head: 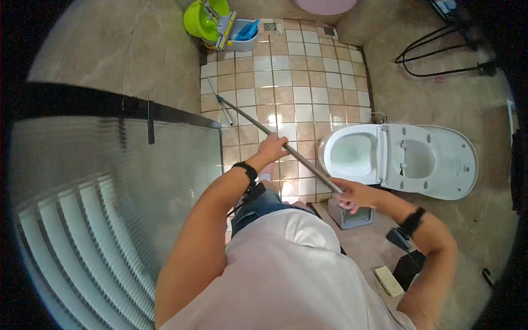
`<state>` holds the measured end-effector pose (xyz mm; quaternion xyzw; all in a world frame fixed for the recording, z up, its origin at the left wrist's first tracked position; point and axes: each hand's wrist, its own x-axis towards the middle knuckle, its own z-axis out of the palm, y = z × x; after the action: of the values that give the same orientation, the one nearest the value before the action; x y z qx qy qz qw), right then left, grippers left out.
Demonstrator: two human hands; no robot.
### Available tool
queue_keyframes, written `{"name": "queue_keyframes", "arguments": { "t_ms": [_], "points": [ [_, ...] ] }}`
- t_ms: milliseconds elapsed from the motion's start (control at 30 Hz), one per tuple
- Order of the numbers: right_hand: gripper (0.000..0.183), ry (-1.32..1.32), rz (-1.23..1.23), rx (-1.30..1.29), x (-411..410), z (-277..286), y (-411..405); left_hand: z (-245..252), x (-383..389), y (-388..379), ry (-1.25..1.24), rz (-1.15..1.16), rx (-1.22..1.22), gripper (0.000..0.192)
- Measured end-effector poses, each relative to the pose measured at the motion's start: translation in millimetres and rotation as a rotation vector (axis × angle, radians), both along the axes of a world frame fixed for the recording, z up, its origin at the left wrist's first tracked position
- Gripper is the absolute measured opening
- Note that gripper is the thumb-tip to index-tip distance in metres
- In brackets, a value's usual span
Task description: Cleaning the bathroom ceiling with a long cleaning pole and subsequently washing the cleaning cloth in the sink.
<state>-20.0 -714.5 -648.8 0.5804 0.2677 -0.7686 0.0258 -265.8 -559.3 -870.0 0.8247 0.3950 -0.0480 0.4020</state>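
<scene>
A long metal pole [307, 162] runs slantwise across the view in front of me. At its far end a narrow crosswise head [226, 113], which looks like a floor squeegee, rests on the tiled floor [303, 95] near the left wall. My left hand [272, 148] is wrapped around the middle of the pole. The near end is held in my right hand [352, 194], beside the front of the toilet bowl. The tiles are beige and white and shine as if wet.
To the right stands a white toilet [352, 154] with its lid raised. A glass partition [181, 156] borders the left. A green basin [198, 24] and grey bucket [243, 44] stand at the far left, a pink basin [326, 5] at the back. Below my right hand is a grey bin [350, 218].
</scene>
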Motion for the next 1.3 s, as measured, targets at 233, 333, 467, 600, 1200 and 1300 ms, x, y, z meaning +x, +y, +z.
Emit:
{"name": "queue_keyframes", "arguments": {
  "t_ms": [233, 333, 467, 600, 1200, 1300],
  "points": [
    [0.033, -0.904, 0.157, 0.615, 42, 48, 29, -9, 111, 43, -0.004, -0.095, 0.190, 0.034],
    [0.025, -1.006, -0.079, 0.639, 56, 81, 42, 10, 154, 56, 0.055, -0.231, 0.109, 0.028],
    [0.023, -1.185, -0.196, 0.770, 90, 105, 28, 37, 221, 59, -0.060, -0.335, 0.111, 0.027],
    [0.020, -1.238, -0.258, 0.803, 112, 137, 37, 58, 290, 78, -0.194, -0.463, 0.101, 0.023],
    [0.015, -1.150, -0.472, 1.104, 235, 30, 244, -12, 375, 302, -0.069, -0.197, 0.110, 0.009],
    [0.013, -1.187, -0.516, 1.102, 254, 42, 263, 1, 410, 325, -0.112, -0.283, 0.136, 0.010]
  ]
}}
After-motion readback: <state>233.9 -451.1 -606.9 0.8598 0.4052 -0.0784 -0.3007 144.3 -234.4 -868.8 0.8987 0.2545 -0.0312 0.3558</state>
